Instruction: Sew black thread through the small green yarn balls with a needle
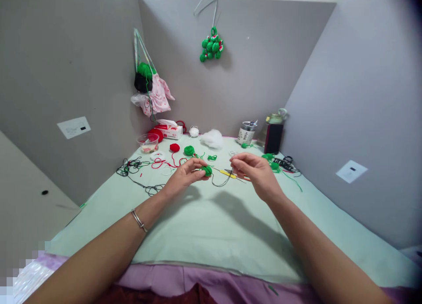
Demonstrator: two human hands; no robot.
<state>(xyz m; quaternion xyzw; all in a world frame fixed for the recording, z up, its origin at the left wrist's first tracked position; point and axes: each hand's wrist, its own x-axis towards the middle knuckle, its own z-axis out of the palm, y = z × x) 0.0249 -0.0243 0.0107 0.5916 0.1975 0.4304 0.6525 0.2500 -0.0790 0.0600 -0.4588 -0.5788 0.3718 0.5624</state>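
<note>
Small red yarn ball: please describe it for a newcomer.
On the pale green table cover, find the tissue box near the back wall. The small red ball sits just in front of it; its neighbouring ball is green, and the red bundle beside the box is larger.

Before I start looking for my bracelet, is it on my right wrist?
No, the silver bracelet is around the left wrist.

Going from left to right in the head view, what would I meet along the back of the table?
Clear plastic tub, tissue box, white ball, fluffy white stuffing, pen can, dark upright slab.
</note>
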